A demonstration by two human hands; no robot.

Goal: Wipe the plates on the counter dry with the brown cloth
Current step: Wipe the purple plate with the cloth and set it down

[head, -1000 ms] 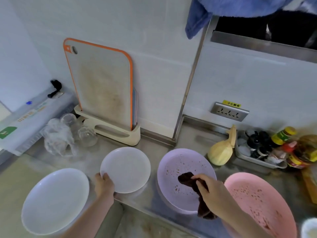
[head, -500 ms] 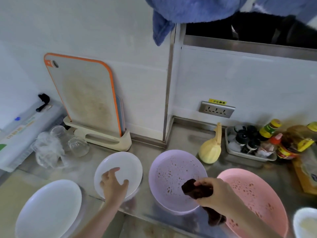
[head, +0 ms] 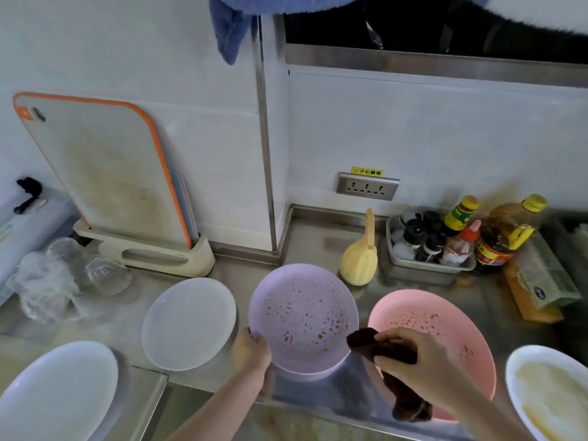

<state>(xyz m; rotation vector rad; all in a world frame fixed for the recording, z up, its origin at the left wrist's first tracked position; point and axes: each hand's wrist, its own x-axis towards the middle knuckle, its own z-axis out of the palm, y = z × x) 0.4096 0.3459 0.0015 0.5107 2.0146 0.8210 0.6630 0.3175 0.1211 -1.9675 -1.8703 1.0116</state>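
A lilac plate (head: pixel 302 316) with brown specks sits in the middle of the steel counter (head: pixel 318 243). My left hand (head: pixel 251 350) grips its near-left rim. My right hand (head: pixel 420 361) holds the dark brown cloth (head: pixel 375 345) bunched at the plate's near-right edge, with the cloth's tail hanging down in front of the pink plate (head: pixel 445 326). A small white plate (head: pixel 187 323) lies left of the lilac one. A larger white plate (head: pixel 57 393) is at the bottom left, and another white plate (head: pixel 553 396) at the bottom right.
A cutting board (head: pixel 101 173) stands in a rack at the back left, with glass cups (head: pixel 63 275) beside it. A yellow scrubber (head: pixel 359 262), a tray of spice jars (head: pixel 426 246) and sauce bottles (head: pixel 506 237) line the back right. A blue towel (head: pixel 232 30) hangs overhead.
My left hand left the small white plate and moved right onto the lilac plate's rim. My right hand slid the cloth off the plate's middle to its right edge.
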